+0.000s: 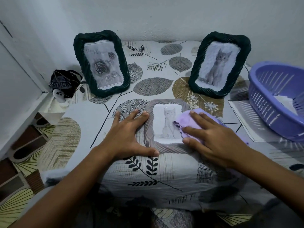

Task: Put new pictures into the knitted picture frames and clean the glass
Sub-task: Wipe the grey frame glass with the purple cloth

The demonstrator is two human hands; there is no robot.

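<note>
A grey knitted frame (166, 125) lies flat at the centre of the picture on a leaf-patterned bedsheet (154, 86), holding a kitten picture (167, 122). The right hand (212, 135), fingers spread and nearly straight, presses a lilac cloth (189, 122) onto the right part of the glass. The left hand (128, 137), also flat with fingers splayed, rests against the frame's left edge, thumb along its lower left corner. Two dark knitted frames stand upright behind: one at upper left with a rose picture (102, 63), one at upper right with a kitten picture (219, 64). At the right edge, a purple plastic basket (273, 99) sits partly over a sheet of paper (246, 119). A small dark bag (63, 83) sits at the left, beside the bed.
</note>
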